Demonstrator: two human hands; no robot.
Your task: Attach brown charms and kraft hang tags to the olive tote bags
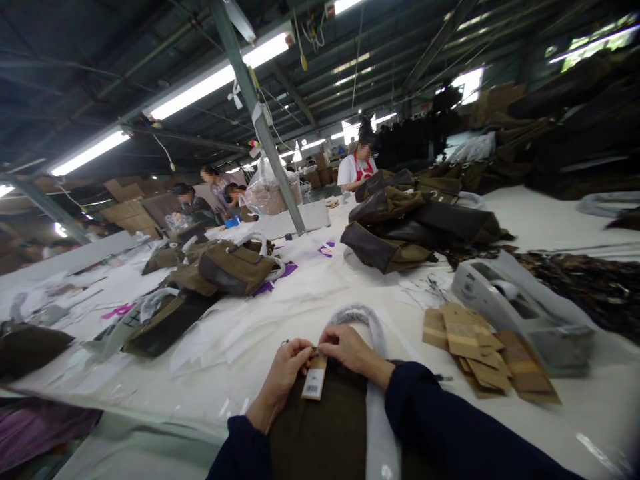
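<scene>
A dark olive bag (320, 433) lies at the table's near edge, with a handle (377, 333) wrapped in pale plastic curving up behind my hands. A tan and white barcode tag (313, 380) hangs over the bag's top. My left hand (286, 370) pinches at the tag's upper end from the left. Close beside it, my right hand (347, 347) has thumb and forefinger pressed together at the tag's top. Whatever fine piece lies between the right fingertips is too small to make out.
Brown card tags (470, 347) are piled right of the bag, beside a grey tape dispenser (525, 313). More olive bags (400, 220) lie farther back and at left (235, 267). A metal post (265, 127) rises behind the table; several people sit beyond.
</scene>
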